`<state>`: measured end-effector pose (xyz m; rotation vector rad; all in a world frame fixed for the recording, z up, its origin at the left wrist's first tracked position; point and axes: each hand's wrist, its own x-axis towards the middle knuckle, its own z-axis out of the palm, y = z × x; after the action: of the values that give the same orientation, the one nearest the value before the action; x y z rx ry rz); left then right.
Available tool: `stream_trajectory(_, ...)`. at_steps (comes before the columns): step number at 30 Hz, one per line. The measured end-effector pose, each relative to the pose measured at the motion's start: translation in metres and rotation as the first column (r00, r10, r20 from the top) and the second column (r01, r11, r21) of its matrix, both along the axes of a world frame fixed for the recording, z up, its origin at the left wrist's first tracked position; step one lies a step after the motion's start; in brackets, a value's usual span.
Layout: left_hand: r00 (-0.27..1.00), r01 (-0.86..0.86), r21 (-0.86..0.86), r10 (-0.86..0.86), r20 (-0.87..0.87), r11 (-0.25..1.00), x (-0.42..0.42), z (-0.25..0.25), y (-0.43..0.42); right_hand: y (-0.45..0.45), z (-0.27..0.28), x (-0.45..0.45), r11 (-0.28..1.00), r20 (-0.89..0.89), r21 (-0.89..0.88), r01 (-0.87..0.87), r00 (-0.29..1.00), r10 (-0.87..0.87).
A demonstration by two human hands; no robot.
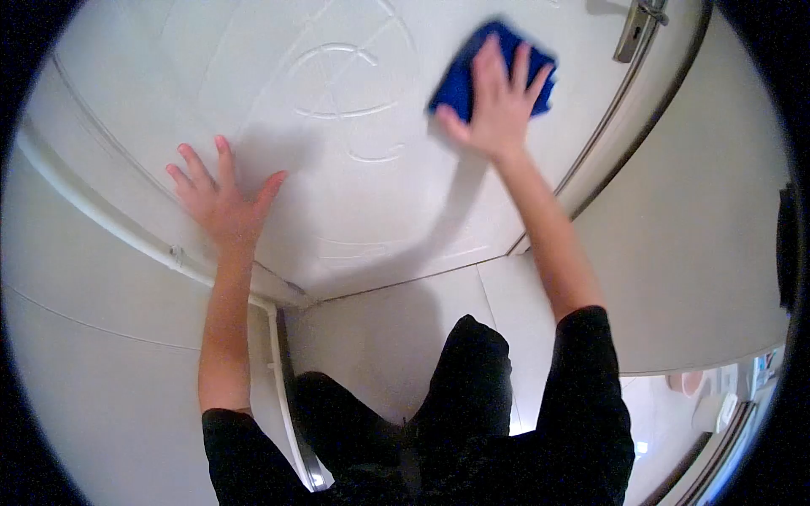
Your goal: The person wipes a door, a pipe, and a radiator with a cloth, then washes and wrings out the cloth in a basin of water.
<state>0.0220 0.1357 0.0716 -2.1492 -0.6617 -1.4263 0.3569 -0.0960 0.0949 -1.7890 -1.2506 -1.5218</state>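
A white door (354, 194) with raised curved patterns fills the upper middle of the head view. My right hand (504, 110) presses a dark blue cloth (460, 82) against the upper right of the door. Its fingers are spread over the cloth, which is slightly blurred. On the left side, my left hand (221, 202) is stretched open with its fingers apart, holding nothing. It is at the door's surface near the left edge; whether the whole palm touches is hidden.
A metal handle plate with a keyhole (630, 38) sits on the door's right edge. A white pipe (101, 211) runs along the left wall. Light floor tiles (380, 329) lie below, with my knees (472, 354) close to the door. A pinkish container (685, 383) stands far lower right.
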Motion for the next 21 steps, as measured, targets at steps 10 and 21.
stream_trajectory(10, 1.000, 0.009, 0.036, -0.010, 0.026, 0.999, 0.006, 0.005, -0.006, 0.010, -0.109, -0.044, 0.949, -0.124, -0.312, -0.037, 0.992, -0.003)
stream_trajectory(21, 0.999, 0.026, -0.064, -0.023, 0.048, 0.998, -0.004, 0.005, -0.007, 0.043, -0.001, -0.088, 0.924, 0.094, -0.360, -0.131, 0.980, 0.176)
